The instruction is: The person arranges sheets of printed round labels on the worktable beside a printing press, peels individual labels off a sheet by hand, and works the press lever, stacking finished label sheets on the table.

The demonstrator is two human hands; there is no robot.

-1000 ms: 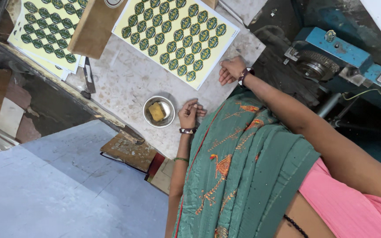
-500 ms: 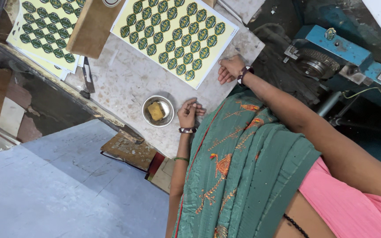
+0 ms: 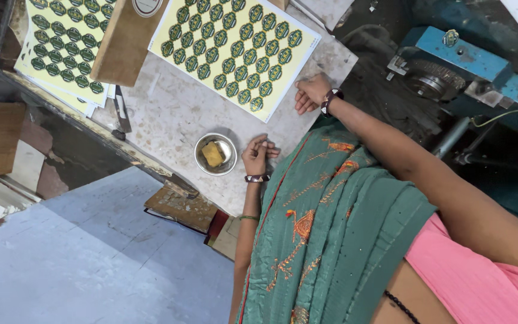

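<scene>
My left hand [image 3: 258, 155] rests on the speckled stone tabletop [image 3: 169, 114] with its fingers curled in and nothing in them. It lies just right of a small steel bowl [image 3: 216, 154] holding a yellow sponge-like block [image 3: 213, 153]. My right hand [image 3: 310, 93], with a dark watch at the wrist, rests on the table at the lower right edge of a yellow sheet of green oval labels [image 3: 235, 48]. Its fingers are loosely bent and hold nothing.
A second stack of label sheets [image 3: 61, 54] lies at the left under a wooden board [image 3: 124, 45]. A dark knife-like tool [image 3: 121, 111] lies near the table edge. A blue machine with a gear [image 3: 451, 66] stands at the right. Cardboard pieces [image 3: 181, 204] sit below the table.
</scene>
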